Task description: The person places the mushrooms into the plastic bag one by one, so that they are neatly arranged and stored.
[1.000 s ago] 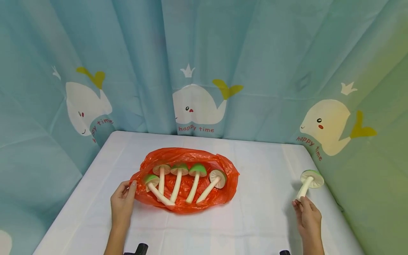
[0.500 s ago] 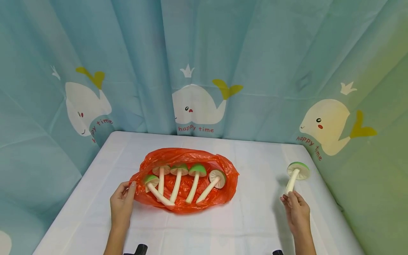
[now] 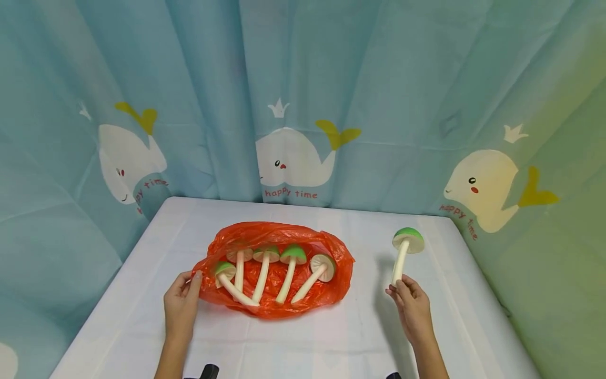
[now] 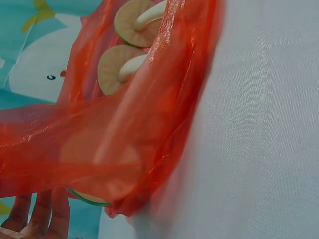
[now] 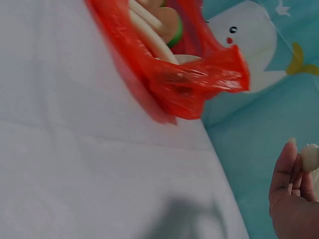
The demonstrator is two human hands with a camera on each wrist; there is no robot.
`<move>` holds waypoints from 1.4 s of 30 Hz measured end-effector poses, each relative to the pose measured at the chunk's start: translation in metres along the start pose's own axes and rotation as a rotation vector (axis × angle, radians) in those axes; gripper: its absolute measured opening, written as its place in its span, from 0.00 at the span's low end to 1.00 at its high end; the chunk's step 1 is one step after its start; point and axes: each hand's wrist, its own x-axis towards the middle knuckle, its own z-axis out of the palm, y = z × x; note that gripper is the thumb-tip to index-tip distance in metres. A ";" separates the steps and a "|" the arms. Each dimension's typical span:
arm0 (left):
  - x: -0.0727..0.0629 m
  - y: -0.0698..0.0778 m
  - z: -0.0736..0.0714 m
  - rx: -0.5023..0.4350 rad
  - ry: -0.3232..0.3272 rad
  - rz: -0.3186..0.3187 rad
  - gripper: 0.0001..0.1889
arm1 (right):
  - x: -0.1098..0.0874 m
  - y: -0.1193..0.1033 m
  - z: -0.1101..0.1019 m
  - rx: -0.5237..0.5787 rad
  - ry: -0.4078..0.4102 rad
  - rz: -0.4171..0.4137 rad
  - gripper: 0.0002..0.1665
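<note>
A red plastic bag [image 3: 343,284] lies open on the table with several green-capped toy mushrooms [image 3: 286,284] inside, their white stems pointing toward the front. At the bag's left edge my left hand [image 3: 181,305] pinches the plastic between thumb and fingers; in the left wrist view the thin red film [image 4: 164,124] spreads above the fingers [image 4: 42,214]. Right of the bag, my right hand [image 3: 413,308] holds another mushroom [image 3: 401,258] by the lower end of its stem, cap up, raised over the table. The right wrist view shows just the stem's end [image 5: 310,158] at the fingertips.
The white-covered table [image 3: 303,347] reaches back to a blue curtain [image 3: 303,63] printed with whales, which also runs down both sides. Dark ends of wrist-worn gear [image 3: 209,371] show at the bottom edge.
My right hand has moved left toward the bag, carrying the mushroom, which now stands more upright. The left hand has stayed at the bag's edge.
</note>
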 end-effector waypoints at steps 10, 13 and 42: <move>-0.001 0.004 -0.001 0.067 -0.005 -0.056 0.17 | -0.004 0.004 0.033 0.036 -0.098 -0.049 0.18; -0.001 0.006 -0.001 0.051 -0.012 -0.067 0.16 | -0.006 0.000 0.044 0.057 -0.172 -0.081 0.17; -0.001 0.003 -0.002 0.032 -0.027 -0.077 0.17 | 0.002 0.030 0.128 -0.335 -0.973 0.061 0.15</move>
